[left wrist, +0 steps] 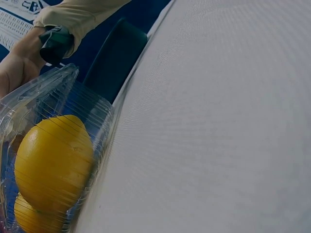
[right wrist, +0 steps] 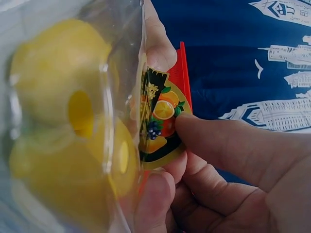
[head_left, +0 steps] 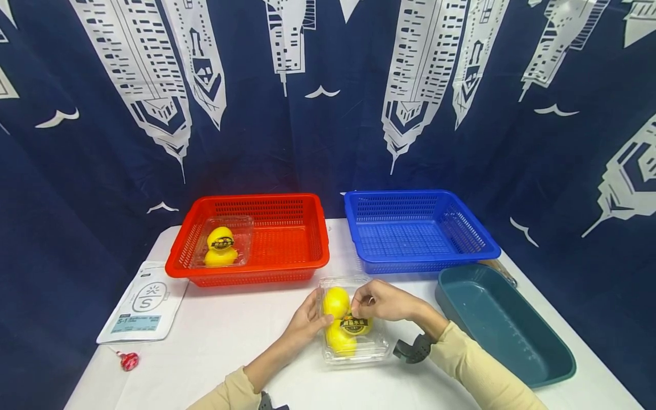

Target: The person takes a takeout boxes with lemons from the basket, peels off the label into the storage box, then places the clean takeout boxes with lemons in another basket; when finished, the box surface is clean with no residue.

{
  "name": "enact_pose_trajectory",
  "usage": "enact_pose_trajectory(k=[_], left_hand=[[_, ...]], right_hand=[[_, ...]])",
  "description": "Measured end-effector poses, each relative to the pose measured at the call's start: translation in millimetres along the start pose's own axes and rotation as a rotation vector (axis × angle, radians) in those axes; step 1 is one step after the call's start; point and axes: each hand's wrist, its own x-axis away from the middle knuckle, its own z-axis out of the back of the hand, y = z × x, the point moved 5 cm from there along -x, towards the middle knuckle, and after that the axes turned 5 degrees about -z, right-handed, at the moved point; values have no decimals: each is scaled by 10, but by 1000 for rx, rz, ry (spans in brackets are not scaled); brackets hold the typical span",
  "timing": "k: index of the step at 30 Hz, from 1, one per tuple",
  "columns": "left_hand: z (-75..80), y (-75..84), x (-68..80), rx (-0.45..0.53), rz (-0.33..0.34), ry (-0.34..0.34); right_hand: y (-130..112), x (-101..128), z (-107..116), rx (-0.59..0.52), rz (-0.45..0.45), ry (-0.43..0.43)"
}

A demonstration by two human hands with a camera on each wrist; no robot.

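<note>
A clear plastic clamshell box [head_left: 359,348] of yellow fruit [head_left: 335,302] lies on the white table [head_left: 215,341] in front of me. It carries a round fruit sticker [head_left: 355,326]. My left hand [head_left: 306,322] holds the box's left side, fingers against the plastic. My right hand [head_left: 376,300] pinches the lid from the right, by the sticker. In the right wrist view my thumb [right wrist: 218,141] presses the sticker [right wrist: 158,116] on the lid, with the fruit [right wrist: 58,73] blurred behind the plastic. The left wrist view shows the box [left wrist: 58,97], a fruit [left wrist: 53,162] inside and my right hand [left wrist: 14,68] beyond.
A red basket [head_left: 256,279] at the back left holds another clear box of yellow fruit [head_left: 222,245]. A blue basket [head_left: 420,263] stands beside it. A teal tray [head_left: 528,373] lies at the right. A white pouch [head_left: 143,304] and a red sweet [head_left: 128,360] lie at the left.
</note>
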Motion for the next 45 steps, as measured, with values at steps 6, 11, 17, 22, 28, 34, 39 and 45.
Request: enact_pose_trajectory(k=[6, 11, 17, 22, 28, 34, 39, 45], left_hand=[[-5, -7, 6, 1, 0, -5], [-6, -3, 7, 3, -2, -9], [-3, 10, -8, -1, 1, -1], [-10, 20, -18, 7, 1, -3], [-2, 7, -13, -1, 5, -3], [-9, -5, -7, 4, 8, -3], [-10, -7, -3, 2, 16, -4], [-8, 6, -6, -8, 12, -4]], right_hand=[[11, 9, -14, 20, -7, 1], [2, 14, -17, 84, -13, 18], [-30, -17, 4, 142, -4, 42], [-43, -38, 8, 129, -12, 37], [-37, -47, 0, 108, -36, 40], [-44, -68, -22, 185, 4, 68], [-49, -80, -16, 205, 34, 90], [-31, -81, -8, 158, 31, 83]])
